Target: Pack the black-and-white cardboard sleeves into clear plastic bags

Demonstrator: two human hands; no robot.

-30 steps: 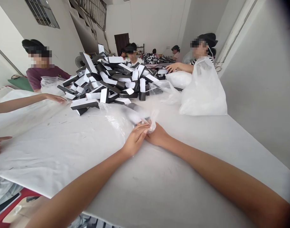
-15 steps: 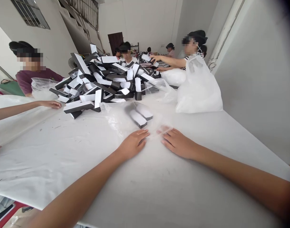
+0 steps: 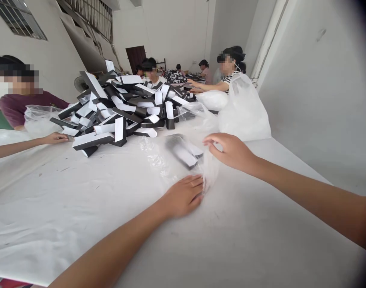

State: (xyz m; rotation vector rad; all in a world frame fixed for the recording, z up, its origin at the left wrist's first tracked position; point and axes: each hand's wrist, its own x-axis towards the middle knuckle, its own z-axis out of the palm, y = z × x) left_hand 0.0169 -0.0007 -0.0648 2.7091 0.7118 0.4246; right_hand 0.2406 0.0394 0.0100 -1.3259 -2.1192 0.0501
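A clear plastic bag (image 3: 159, 160) lies on the white-covered table in front of me, with black-and-white box-like pieces (image 3: 184, 154) inside it. My left hand (image 3: 184, 196) rests low at the near edge of the bag, its fingers close together on the bunched film. Just right of the bag, my right hand (image 3: 231, 150) is raised a little, fingers loosely curved and the thumb apart from them. Beyond both hands rises a big heap of similar black-and-white pieces (image 3: 123, 106).
Full white plastic bags (image 3: 245, 112) stand at the right back beside the wall. Another person's hand (image 3: 55, 138) reaches to the heap's left side. One co-worker (image 3: 29, 104) sits at the left, others behind the heap. The covered table (image 3: 65, 208) spreads to the left.
The bag with its pieces has shifted right and turned slightly. My left hand has moved right along with it. My right hand has lifted and moved up, away from the bag's near edge.
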